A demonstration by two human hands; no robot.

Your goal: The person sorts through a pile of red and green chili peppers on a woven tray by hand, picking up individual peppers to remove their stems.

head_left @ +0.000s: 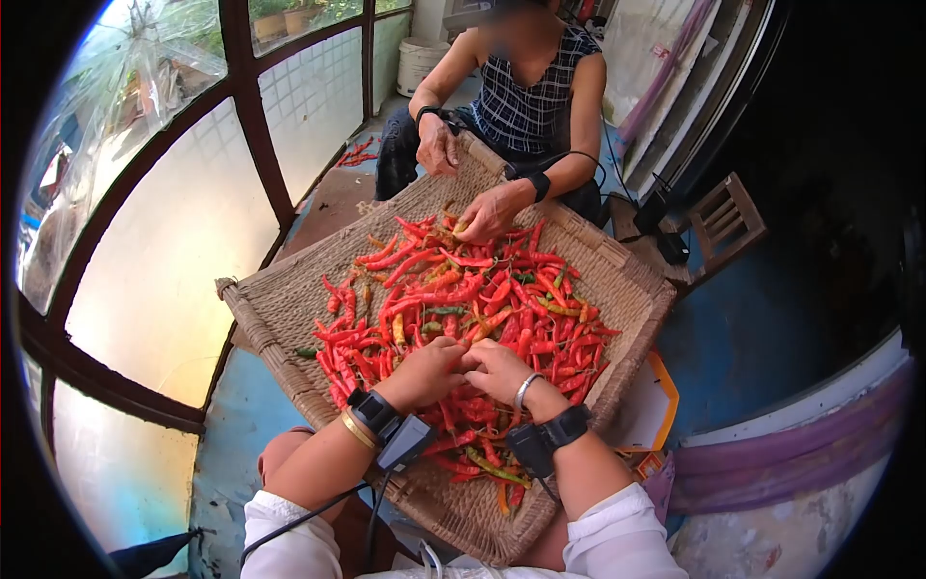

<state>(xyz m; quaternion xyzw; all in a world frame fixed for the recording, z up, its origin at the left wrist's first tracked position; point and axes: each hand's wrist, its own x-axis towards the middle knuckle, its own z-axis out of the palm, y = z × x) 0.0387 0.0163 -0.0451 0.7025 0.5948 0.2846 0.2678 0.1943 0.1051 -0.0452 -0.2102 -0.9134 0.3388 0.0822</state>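
Evidently holding the left hand [436, 372] and the right hand [499, 370] together over the near part of a loose heap of slender red chilli peppers [473, 289], curling the fingers inward and touching at the tips; hiding that meeting point from the camera, so not revealing how tightly either is closing or whether a pepper is in the grip. Probably working low over the heap for a short reach and fine fingertip control. Spreading the peppers across a broad, tan, woven tray [289, 285], apparently for access from both sides; reaching in from the far side with a co-worker's left hand [490, 210], and hanging a co-worker's right hand [439, 150] near the far edge. Showing glossy, tapering, often bent skins, mixing in a dark green pepper [446, 310] and a long yellow-green pepper [497, 467]. Contrasting all this with coarse, ridged matting and a thick, bound rim.
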